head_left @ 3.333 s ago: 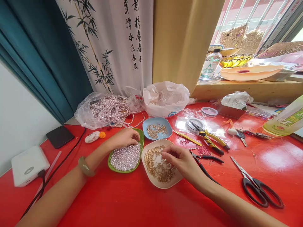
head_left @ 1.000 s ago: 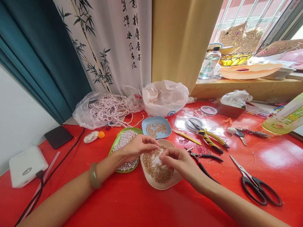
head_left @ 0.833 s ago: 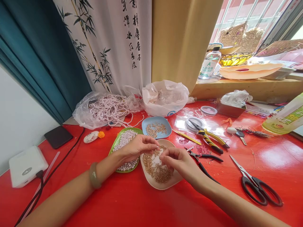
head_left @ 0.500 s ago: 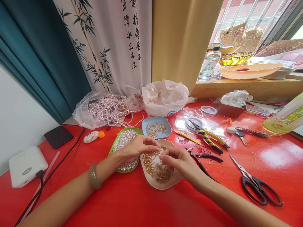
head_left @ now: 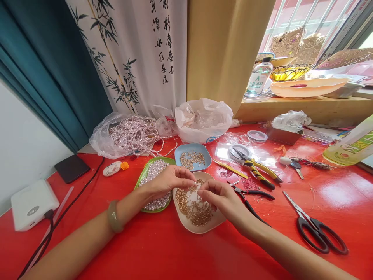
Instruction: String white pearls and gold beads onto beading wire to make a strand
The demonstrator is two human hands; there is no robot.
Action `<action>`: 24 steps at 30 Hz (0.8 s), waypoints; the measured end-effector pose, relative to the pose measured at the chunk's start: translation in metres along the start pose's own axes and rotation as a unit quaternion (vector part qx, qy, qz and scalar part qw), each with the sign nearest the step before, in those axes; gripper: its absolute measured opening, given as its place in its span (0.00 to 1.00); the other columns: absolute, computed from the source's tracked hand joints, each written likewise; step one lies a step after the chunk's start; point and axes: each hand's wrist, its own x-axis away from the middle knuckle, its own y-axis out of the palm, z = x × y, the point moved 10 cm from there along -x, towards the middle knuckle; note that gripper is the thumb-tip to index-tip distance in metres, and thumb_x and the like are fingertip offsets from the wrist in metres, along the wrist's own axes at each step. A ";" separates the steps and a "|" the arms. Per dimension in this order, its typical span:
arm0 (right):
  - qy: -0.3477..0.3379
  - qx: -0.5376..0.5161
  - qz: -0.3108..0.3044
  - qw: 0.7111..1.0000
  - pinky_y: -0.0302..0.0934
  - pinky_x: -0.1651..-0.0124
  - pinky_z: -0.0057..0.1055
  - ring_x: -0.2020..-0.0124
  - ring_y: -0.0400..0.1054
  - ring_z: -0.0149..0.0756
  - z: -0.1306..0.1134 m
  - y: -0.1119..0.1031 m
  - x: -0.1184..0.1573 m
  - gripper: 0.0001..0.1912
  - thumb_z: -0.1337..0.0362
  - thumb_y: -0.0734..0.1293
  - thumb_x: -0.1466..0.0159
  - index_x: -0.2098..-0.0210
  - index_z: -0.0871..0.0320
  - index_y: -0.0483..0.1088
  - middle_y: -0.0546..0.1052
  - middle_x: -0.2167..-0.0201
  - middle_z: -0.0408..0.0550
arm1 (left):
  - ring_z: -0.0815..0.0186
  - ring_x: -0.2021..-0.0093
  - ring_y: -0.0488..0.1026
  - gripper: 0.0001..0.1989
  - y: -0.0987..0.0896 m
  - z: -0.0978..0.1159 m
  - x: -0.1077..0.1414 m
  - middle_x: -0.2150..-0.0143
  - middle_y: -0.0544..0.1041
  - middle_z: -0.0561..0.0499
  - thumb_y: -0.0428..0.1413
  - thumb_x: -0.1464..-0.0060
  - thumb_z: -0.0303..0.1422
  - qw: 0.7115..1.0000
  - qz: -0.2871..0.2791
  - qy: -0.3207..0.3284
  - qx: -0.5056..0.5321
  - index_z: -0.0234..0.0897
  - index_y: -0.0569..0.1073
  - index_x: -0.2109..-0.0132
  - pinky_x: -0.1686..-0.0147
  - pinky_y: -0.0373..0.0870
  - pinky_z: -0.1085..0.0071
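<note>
Pearl pinched between left hand and right hand fingers.

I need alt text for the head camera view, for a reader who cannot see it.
Two bare hands, left hand and right hand, meet fingertip to fingertip over a cream dish of small gold beads on a red table. A green dish of pearls lies under the left hand; pliers and scissors lie to the right.

Red table carries bead dishes, pliers, scissors.
</note>
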 end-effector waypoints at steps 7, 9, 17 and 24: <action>-0.014 0.001 -0.009 1.000 0.49 0.77 0.23 0.80 0.54 0.26 -0.003 0.001 0.000 0.07 0.64 0.61 0.47 0.80 0.59 0.63 0.63 0.82 0.39 | 0.74 0.76 0.65 0.06 0.001 -0.001 0.000 0.76 0.72 0.52 0.61 0.61 0.30 1.000 0.004 -0.003 0.007 0.32 0.75 0.72 0.73 0.61 0.77; -0.016 0.001 -0.010 1.000 0.49 0.77 0.24 0.80 0.54 0.26 -0.003 0.001 0.001 0.06 0.64 0.61 0.47 0.79 0.59 0.63 0.63 0.82 0.39 | 0.75 0.76 0.65 0.06 0.002 0.000 0.000 0.77 0.72 0.52 0.61 0.61 0.30 1.000 0.002 -0.002 0.013 0.31 0.75 0.72 0.73 0.62 0.77; -0.023 -0.002 0.003 1.000 0.49 0.78 0.23 0.81 0.55 0.26 -0.002 -0.001 0.001 0.06 0.64 0.62 0.46 0.78 0.59 0.64 0.63 0.82 0.39 | 0.71 0.72 0.69 0.09 -0.002 -0.004 -0.002 0.73 0.74 0.50 0.62 0.63 0.30 0.999 0.022 -0.005 0.036 0.31 0.74 0.71 0.71 0.64 0.75; -0.017 -0.015 0.007 1.000 0.50 0.76 0.24 0.79 0.56 0.27 -0.003 -0.002 0.002 0.07 0.63 0.61 0.47 0.79 0.59 0.64 0.64 0.81 0.40 | 0.70 0.69 0.70 0.09 -0.005 -0.007 -0.002 0.71 0.75 0.49 0.62 0.62 0.31 0.998 0.029 -0.005 0.050 0.31 0.73 0.71 0.70 0.65 0.76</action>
